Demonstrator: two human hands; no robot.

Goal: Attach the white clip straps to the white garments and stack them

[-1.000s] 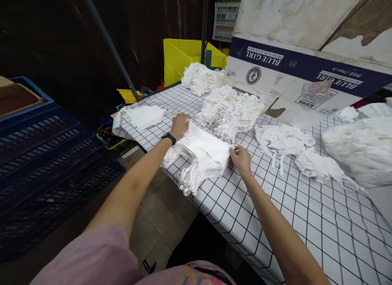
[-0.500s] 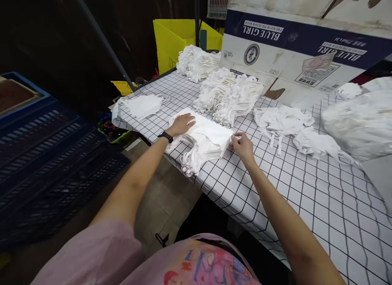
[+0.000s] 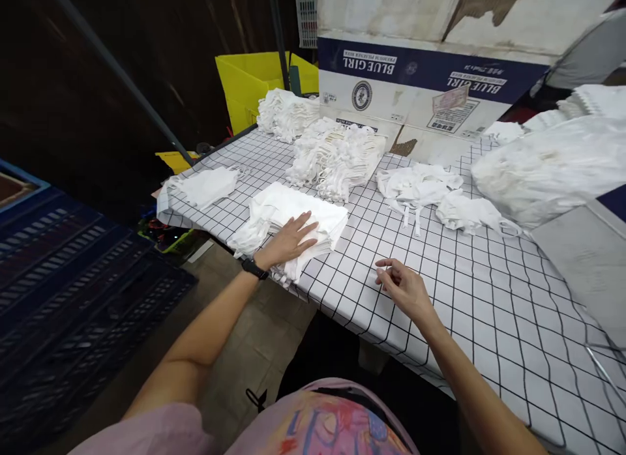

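Observation:
A stack of white cloth pieces with thin straps [image 3: 293, 204] lies near the front edge of the checked table. My left hand [image 3: 292, 238] rests flat on top of it, fingers spread, a dark watch [image 3: 255, 268] on the wrist. To the right of the stack, apart from it, my right hand [image 3: 403, 287] hovers over bare tablecloth [image 3: 362, 272] with its fingers loosely curled and nothing between them. Behind the stack sits a thicker pile of the same strapped white cloth [image 3: 337, 156]. A smaller flat white piece [image 3: 208, 186] lies to the left.
Another white pile [image 3: 286, 113] stands at the back corner by a yellow bin [image 3: 244, 83]. Loose crumpled white pieces [image 3: 418, 184] and a clear bag of white cloth [image 3: 552, 165] lie right. A cardboard box [image 3: 386, 96] borders the back; blue crates [image 3: 83, 298] stand left.
My left hand has slid toward me and right across the stack's top. My right hand has let go of the stack's right corner and drawn back. The view has turned right.

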